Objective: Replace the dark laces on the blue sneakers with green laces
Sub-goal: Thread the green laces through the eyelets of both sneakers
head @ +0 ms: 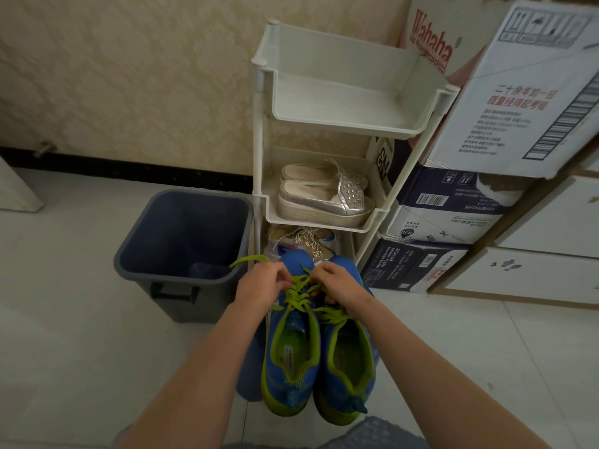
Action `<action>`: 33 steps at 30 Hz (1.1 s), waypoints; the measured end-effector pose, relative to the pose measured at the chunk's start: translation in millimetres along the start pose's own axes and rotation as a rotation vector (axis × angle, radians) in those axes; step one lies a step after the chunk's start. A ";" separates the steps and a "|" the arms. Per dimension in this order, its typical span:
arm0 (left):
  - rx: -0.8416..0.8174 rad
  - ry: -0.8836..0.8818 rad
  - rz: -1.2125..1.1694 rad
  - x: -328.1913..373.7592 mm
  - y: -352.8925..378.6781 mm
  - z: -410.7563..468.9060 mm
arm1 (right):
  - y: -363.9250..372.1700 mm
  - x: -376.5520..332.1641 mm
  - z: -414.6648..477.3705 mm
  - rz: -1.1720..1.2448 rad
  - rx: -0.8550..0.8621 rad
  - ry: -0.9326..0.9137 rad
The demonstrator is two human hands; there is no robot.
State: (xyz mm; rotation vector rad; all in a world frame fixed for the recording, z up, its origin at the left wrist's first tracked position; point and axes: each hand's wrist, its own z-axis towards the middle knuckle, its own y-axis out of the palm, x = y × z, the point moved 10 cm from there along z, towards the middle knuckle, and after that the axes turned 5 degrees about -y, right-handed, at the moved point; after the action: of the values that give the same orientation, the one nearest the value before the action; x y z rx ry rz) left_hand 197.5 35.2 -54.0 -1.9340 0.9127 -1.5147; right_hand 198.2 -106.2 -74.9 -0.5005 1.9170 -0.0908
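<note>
The blue sneakers (293,351) stand side by side on the floor at lower centre, heels toward the camera. Both show green lacing, and no dark lace is visible. Just past the tongues, both hands work on the shoe at the picture's left. The left hand (262,281) has its fingers curled, pinching the green lace (301,298), whose free end (248,260) juts toward the upper left. The right hand (338,280) is curled too and seems to pinch the same lace from the other side.

The likely trouble is an uneven pull, which could leave one end too short to tie. The flat lace could also twist at an eyelet, and a slipped pinch would slacken the crossings. Farther off, the grey bin (214,303) sits to the left. The white shelf rack (259,157), holding silver platform slippers (324,202), stands just beyond the toes. A hard tug could knock the shoe against it.
</note>
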 end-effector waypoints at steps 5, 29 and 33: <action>-0.026 0.016 0.024 2.5 3.4 -0.4 | -0.6 -0.7 -1.6 -0.006 0.000 0.003; -0.071 -0.194 -0.367 -21.8 12.7 -2.0 | -9.8 4.8 3.0 0.033 0.090 0.004; -0.049 -0.630 -0.933 -48.3 31.5 -5.2 | -12.8 4.4 4.1 0.008 0.104 -0.019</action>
State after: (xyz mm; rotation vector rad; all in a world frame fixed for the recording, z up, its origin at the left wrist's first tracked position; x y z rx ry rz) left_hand 179.2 52.1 -106.3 -2.8072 -0.2882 -1.1099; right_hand 204.4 -118.9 -76.6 -0.4221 1.8852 -0.1788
